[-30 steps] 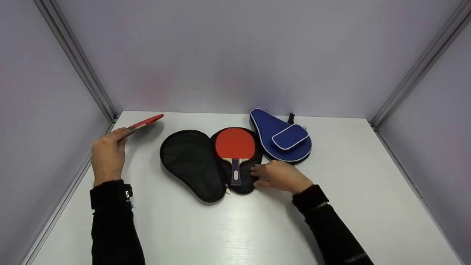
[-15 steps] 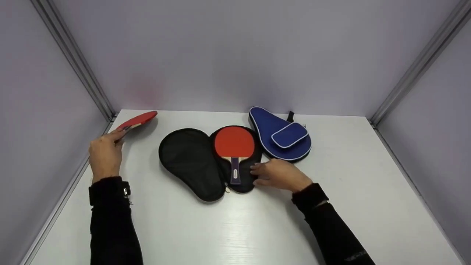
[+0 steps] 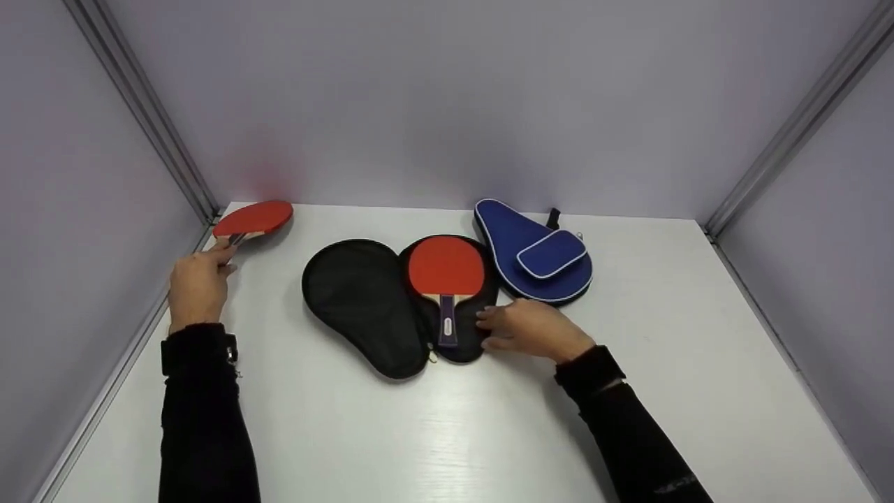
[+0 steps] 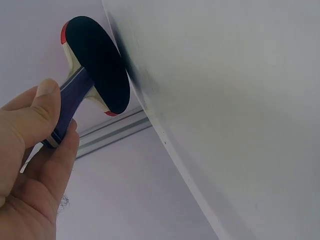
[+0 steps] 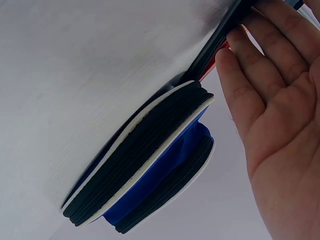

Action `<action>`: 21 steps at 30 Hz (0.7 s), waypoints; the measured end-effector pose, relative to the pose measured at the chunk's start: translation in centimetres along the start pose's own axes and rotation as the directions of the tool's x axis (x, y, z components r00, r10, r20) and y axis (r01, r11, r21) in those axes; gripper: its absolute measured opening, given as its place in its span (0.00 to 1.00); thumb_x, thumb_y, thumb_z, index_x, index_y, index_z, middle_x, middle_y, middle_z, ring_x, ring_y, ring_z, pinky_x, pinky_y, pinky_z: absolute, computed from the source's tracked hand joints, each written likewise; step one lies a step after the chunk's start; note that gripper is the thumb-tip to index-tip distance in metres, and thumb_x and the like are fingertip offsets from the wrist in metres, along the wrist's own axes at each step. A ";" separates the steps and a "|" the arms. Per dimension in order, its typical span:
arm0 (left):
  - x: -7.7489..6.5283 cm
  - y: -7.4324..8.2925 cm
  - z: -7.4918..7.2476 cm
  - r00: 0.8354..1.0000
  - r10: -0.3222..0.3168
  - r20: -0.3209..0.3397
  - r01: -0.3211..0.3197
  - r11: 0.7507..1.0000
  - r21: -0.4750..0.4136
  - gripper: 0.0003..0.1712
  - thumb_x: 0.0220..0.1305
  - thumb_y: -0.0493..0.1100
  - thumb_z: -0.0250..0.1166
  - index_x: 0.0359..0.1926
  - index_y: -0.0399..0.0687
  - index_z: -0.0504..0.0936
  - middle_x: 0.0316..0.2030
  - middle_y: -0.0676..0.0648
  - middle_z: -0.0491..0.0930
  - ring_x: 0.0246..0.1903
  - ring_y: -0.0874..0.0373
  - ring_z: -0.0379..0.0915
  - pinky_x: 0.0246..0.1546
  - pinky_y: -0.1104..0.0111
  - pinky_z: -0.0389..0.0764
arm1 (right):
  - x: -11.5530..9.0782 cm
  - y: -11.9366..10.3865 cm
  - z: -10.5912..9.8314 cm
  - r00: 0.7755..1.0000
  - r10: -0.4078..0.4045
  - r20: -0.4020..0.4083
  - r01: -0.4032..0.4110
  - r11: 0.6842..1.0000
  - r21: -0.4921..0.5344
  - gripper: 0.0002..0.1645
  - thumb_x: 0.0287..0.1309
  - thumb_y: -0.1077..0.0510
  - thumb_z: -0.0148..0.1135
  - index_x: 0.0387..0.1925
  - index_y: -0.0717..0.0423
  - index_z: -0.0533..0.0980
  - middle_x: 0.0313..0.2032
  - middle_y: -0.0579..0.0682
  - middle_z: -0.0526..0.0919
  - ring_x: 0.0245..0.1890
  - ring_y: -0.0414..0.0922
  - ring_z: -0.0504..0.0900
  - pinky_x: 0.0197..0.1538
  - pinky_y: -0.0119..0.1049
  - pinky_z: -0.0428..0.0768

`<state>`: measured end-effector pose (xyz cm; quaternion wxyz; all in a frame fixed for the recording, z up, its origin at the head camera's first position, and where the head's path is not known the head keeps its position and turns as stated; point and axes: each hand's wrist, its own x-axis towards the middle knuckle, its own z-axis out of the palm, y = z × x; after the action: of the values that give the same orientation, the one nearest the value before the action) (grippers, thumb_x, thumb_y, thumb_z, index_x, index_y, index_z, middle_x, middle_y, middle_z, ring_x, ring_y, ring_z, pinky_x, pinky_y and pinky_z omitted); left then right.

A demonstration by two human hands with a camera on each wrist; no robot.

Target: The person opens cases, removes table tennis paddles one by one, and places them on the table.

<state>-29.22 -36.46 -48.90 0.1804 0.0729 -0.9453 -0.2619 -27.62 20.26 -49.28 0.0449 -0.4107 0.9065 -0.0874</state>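
Note:
At the back left of the table, my left hand (image 3: 198, 288) grips a table tennis paddle (image 3: 255, 218) by its handle, red face up. In the left wrist view, thumb and fingers pinch the purple handle (image 4: 74, 102), and the dark underside is close over the white surface. An unzipped black paddle case (image 3: 363, 300) lies spread at the centre. On its right half rests a second red paddle (image 3: 445, 265), handle toward me. My right hand (image 3: 534, 328) has its fingertips at that half's right edge. The right wrist view shows its fingers (image 5: 252, 70) extended, nothing between them.
Behind my right hand lies a zipped blue paddle case (image 3: 499, 223) with white piping and a small pocket (image 3: 552, 254), against the black case's right side. A back wall (image 3: 447, 105) and side walls enclose the white table (image 3: 663, 335).
My left hand has moved slightly left and back, turning and lowering the held paddle so more of its red face shows. My right hand stays in place at the black case.

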 end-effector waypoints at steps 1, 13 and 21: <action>0.1 -0.1 0.0 1.000 0.008 0.013 -0.008 1.000 0.008 0.23 0.81 0.31 0.72 0.72 0.37 0.88 0.69 0.26 0.86 0.68 0.15 0.81 0.65 0.24 0.84 | 0.0 0.0 0.0 1.000 0.000 -0.002 0.000 1.000 0.002 0.24 0.80 0.46 0.76 0.66 0.55 0.92 0.66 0.53 0.95 0.69 0.52 0.95 0.70 0.51 0.94; 0.1 -0.4 0.2 0.988 -0.005 0.154 0.000 1.000 0.028 0.32 0.79 0.31 0.75 0.80 0.33 0.80 0.64 0.20 0.88 0.67 0.19 0.84 0.64 0.29 0.87 | -0.1 -0.2 -0.2 1.000 -0.006 0.003 0.006 1.000 -0.013 0.25 0.81 0.45 0.75 0.67 0.55 0.92 0.67 0.53 0.95 0.69 0.52 0.95 0.71 0.51 0.93; -0.4 -1.1 0.5 0.960 0.004 0.279 -0.022 0.998 0.058 0.19 0.76 0.30 0.75 0.63 0.28 0.88 0.44 0.26 0.90 0.41 0.36 0.85 0.40 0.48 0.86 | 0.1 -0.2 0.0 1.000 -0.014 0.005 0.014 1.000 0.001 0.25 0.81 0.46 0.75 0.67 0.56 0.92 0.68 0.53 0.94 0.69 0.52 0.94 0.71 0.51 0.93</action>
<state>-29.00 -37.09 -49.94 0.0451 0.0345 -0.9692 -0.2394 -27.52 20.09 -49.26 0.0468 -0.4175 0.9033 -0.0872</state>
